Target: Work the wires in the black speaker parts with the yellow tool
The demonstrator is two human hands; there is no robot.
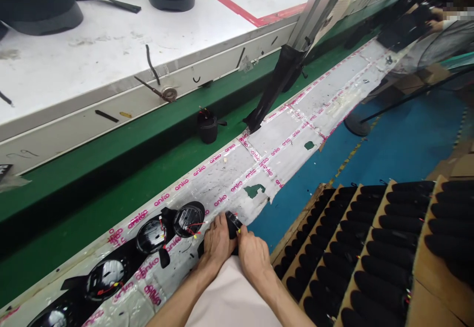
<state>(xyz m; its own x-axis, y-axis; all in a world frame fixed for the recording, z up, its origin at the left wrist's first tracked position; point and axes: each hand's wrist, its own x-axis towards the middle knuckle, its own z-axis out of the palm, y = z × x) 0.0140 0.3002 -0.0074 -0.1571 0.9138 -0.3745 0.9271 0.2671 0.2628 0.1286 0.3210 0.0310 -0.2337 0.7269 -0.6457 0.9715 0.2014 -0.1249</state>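
Observation:
My left hand (217,243) is wrapped round a black housing (232,224), apparently a cloth-covered cylinder, held close to my body at the bench edge. At its open end, the fingers of my right hand (254,250) are pinched together, with a small yellow bit of wire or connector at their tips. Much of this housing is hidden by my hands. To the left on the bench lies a row of similar black housings (188,219), with shiny open ends facing up and thin red and yellow wires (195,228) coming out.
The bench (222,179) is covered in taped plastic sheet with torn holes. Behind it a black housing (207,127) stands on the green surface (177,154), beside a metal post (314,11). Cartons (351,258) of black cylinders stand at right. A co-worker's hand (437,20) holds something black.

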